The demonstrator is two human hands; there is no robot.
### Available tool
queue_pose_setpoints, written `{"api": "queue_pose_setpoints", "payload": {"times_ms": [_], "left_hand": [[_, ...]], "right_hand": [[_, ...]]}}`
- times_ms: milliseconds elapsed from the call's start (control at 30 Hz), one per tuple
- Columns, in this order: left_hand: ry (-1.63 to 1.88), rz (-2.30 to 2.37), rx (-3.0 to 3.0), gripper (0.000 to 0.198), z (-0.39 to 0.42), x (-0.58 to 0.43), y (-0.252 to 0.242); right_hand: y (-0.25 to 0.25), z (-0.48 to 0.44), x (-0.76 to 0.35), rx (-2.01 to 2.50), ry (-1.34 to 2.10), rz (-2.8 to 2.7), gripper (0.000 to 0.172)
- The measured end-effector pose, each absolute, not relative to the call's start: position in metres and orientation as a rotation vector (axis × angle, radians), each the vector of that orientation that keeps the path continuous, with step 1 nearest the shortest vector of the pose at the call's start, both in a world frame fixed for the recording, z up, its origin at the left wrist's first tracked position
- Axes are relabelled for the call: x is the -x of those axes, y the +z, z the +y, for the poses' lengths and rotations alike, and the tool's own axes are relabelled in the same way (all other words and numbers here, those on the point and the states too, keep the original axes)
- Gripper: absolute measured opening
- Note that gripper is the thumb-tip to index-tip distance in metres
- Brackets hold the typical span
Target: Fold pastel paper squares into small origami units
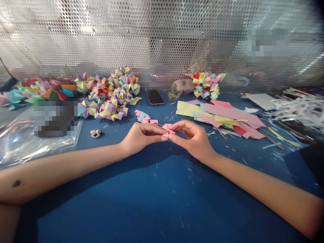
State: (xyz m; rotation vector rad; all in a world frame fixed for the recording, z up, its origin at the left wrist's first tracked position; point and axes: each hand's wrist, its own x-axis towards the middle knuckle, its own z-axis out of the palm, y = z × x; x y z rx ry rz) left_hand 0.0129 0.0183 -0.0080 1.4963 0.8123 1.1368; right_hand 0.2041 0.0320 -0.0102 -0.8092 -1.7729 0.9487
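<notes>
From my end I see a blue surface (113, 206) backed by a perforated metal screen (162, 40) that closes off its far side. Along the left of that screen sit bright paper flowers (50, 88), then a heap of yellow and purple clusters (111, 109); a plastic bag (15, 135) lies in front of them, with a small ornament (95, 133) just to its right. A phone (155, 97) rests near the middle, and a paper ball (206, 84) sits to the right of it. Loose paper strips (235, 116) overlap in a pile beyond my right grip, white shreds (301, 104) are heaped farther right, and scraps are scattered between. Nearest to my fingers, just past the left grip (141, 135), lies a short row of pink and blue folded pieces (145, 117). The pink paper (167, 127) is held between my two hands, midway across: the left grip pinches its left side with thumb and fingers nearly together, while the right grip (193, 138), more rounded, pinches its right side between thumb and fingertips.
</notes>
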Motion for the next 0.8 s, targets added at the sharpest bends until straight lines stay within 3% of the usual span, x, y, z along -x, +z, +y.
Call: {"api": "queue_pose_setpoints", "payload": {"times_ms": [633,800], "left_hand": [[1.199,0.885,-1.423,0.019,0.0215,-0.0114,-0.0097],[1.203,0.873,-1.408,0.016,0.0238,-0.0102,-0.0126]], "right_hand": [[-0.0078,0.0326,-0.2027,0.822,1.005,-1.737,0.022],[-0.0076,0.0345,-0.2015,0.859,0.975,-1.705,0.015]]}}
